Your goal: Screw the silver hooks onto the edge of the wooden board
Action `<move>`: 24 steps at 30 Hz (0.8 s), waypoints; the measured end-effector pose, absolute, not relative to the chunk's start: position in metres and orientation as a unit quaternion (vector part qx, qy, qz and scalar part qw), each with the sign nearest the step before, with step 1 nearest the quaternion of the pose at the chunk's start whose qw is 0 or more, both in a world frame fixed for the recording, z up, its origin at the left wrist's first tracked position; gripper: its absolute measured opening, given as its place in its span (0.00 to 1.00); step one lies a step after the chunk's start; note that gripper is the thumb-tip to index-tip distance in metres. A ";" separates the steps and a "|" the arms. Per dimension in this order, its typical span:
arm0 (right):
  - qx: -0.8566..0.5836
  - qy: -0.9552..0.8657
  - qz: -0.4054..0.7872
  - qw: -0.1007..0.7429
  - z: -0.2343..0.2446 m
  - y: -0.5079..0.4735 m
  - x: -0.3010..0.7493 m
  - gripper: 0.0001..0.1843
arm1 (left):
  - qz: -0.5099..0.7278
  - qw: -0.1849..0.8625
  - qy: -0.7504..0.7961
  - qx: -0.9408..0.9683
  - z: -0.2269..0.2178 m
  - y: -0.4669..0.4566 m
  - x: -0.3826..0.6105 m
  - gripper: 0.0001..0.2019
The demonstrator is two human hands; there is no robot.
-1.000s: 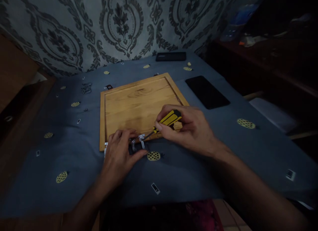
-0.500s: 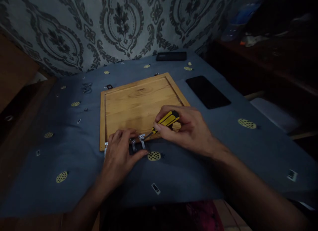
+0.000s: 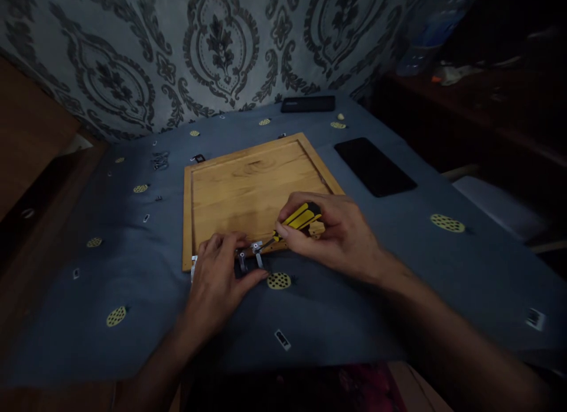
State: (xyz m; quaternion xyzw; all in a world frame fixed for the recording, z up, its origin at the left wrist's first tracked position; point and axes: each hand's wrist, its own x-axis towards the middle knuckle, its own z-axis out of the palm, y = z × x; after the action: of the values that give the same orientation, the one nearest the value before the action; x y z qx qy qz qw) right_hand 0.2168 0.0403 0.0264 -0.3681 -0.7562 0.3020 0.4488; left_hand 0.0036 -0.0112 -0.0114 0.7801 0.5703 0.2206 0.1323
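My right hand [image 3: 343, 237] is closed around the yellow-and-black-handled screwdriver [image 3: 300, 218], tip down on the small dark part with silver metal clips [image 3: 250, 256], which my left hand [image 3: 217, 282] pinches at the near edge of the square wooden tray [image 3: 248, 184] on the blue-clothed desk [image 3: 354, 305].

Light: dim overall, one warm pool on the wooden tray [image 3: 248, 187]; the yellow screwdriver [image 3: 297, 219] reads clearly. Corners and right side near black. Wallpaper [image 3: 212, 45] bowed by wide lens. Bottom edge soft, grainy, stretched.
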 end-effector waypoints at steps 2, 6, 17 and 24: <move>-0.368 -0.757 0.297 0.450 0.027 0.040 0.216 0.05 | 0.220 0.132 0.571 0.780 -0.011 -0.011 0.004 0.24; -0.377 -0.755 0.297 0.447 0.027 0.040 0.216 0.04 | 0.223 0.136 0.568 0.781 -0.011 -0.011 0.005 0.25; -0.381 -0.731 0.306 0.476 0.028 0.037 0.217 0.06 | 0.218 0.148 0.569 0.779 -0.009 -0.012 0.005 0.24; -0.395 -0.737 0.297 0.461 0.029 0.038 0.219 0.08 | 0.221 0.145 0.569 0.779 -0.010 -0.011 0.005 0.24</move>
State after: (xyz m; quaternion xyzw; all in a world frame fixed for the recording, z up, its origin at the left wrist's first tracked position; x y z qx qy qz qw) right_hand 0.2193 0.0380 0.0290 -0.3953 -0.7366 0.2974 0.4613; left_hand 0.0055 -0.0106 -0.0100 0.7787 0.5689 0.2209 0.1452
